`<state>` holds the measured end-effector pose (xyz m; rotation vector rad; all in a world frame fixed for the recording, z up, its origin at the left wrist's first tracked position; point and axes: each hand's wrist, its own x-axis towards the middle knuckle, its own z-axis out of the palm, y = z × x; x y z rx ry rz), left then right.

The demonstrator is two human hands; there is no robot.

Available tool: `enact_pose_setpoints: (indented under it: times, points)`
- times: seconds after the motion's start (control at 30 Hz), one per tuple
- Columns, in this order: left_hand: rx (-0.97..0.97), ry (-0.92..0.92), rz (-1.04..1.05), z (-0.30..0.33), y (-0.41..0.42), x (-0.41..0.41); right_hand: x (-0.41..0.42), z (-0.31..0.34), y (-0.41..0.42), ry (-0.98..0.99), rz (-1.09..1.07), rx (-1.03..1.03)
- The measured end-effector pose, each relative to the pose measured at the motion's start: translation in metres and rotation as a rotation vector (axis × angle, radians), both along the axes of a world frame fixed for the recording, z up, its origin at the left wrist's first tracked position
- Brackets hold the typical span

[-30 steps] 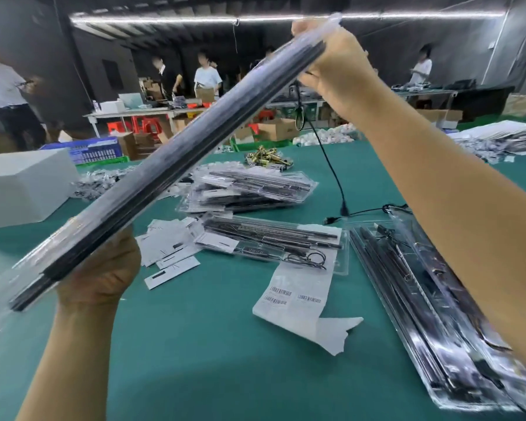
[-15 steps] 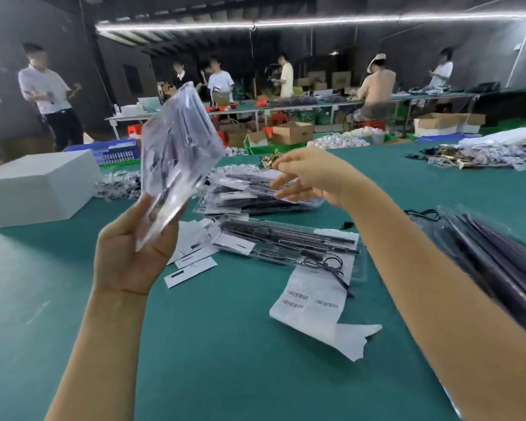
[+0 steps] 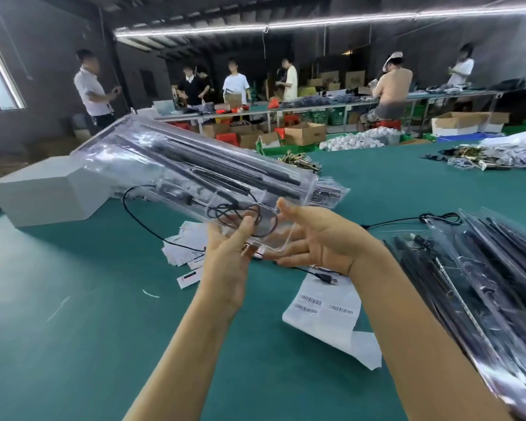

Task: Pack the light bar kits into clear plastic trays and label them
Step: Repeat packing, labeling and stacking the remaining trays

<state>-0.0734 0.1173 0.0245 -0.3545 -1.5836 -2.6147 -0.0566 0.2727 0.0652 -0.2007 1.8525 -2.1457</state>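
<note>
White box (image 3: 47, 196), worktop's far left edge; packed clear tray (image 3: 195, 174), half a second ago upright in one hand, now tilted flat above the worktop; left hand (image 3: 228, 256) gripping near end; right hand (image 3: 313, 238) newly cupping it, fingers spread; cable (image 3: 152, 229) dangling, so labelling waits; label sheet (image 3: 325, 311); finished trays (image 3: 480, 284), right edge.
</note>
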Motion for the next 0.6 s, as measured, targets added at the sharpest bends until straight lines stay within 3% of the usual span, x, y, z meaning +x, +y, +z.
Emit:
enact_pose_setpoints:
  times: [0.1,0.3,0.53,0.6]
  points:
    - [-0.065,-0.048,0.004,-0.007,0.013,0.004,-0.005,-0.005,0.008,-0.045,-0.142,0.033]
    - [-0.063,-0.151,-0.098,-0.013,0.028,0.013,-0.009,-0.004,0.036,-0.122,-0.187,-0.066]
    - [0.241,-0.384,0.098,-0.015,0.011,-0.001,-0.003,-0.008,0.077,-0.172,-0.285,-0.082]
    - [0.249,-0.431,0.17,-0.013,-0.001,-0.007,-0.002,-0.01,0.083,-0.163,-0.288,-0.073]
